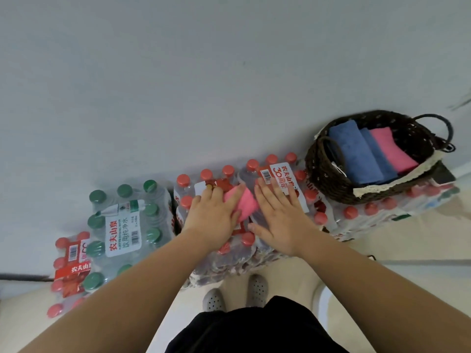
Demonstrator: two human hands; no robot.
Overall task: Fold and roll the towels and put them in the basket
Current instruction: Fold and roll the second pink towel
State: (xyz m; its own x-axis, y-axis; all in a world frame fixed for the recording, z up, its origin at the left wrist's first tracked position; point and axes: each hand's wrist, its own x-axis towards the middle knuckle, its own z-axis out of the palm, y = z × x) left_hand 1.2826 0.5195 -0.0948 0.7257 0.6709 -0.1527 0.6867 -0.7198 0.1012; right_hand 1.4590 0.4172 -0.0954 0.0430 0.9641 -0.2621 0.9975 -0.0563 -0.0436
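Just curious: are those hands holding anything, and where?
Nothing gripped: left hand presses flat on the towel's left part; right hand lies flat by its right end.

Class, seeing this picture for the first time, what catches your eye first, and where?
A pink towel lies on packs of red-capped bottles at the centre, the left hand pressing it, the right hand flat beside it. To the right, a dark basket holds rolled towels, blue and pink.

A pink towel (246,203) lies partly under my left hand (212,217). Beyond my right hand (279,217), a dark brown woven basket (321,174) holds 2 blue towels (356,154) and 1 pink roll (393,151).
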